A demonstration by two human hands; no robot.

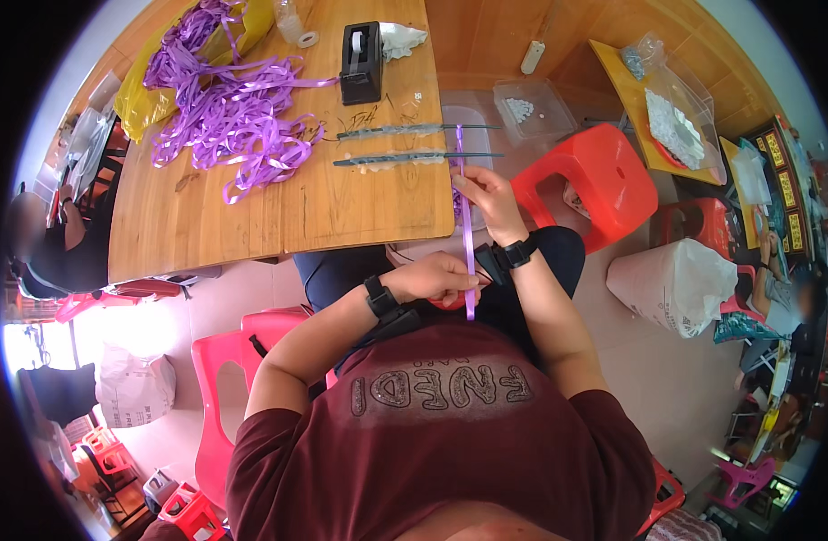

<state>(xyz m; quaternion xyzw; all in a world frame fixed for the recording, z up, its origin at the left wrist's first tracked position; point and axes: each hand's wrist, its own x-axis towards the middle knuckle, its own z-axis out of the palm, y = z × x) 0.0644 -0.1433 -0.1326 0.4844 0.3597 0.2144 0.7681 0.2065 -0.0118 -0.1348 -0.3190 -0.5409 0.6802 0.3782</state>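
Note:
A narrow purple ribbon (468, 236) runs from two thin dark strips (418, 160) at the table's right edge down toward my lap. My right hand (492, 206) is closed on it just below the strips, with thumb and fingers pinched. Lower down, my left hand (439, 278) has its fingers curled against the ribbon near its lower end. Both strips lie flat, side by side, and stick out past the table edge, each with whitish tape-like material along it. On the table's left is a big tangled heap of purple ribbon (224, 113), partly in a yellow bag (148, 90).
Behind the strips on the wooden table (342, 212) stands a black tape dispenser (361, 68). Beyond my right hand are a red stool (603, 180) and a clear plastic tub (533, 108). A white sack (671, 284) sits on the floor at right. Other people are at both sides.

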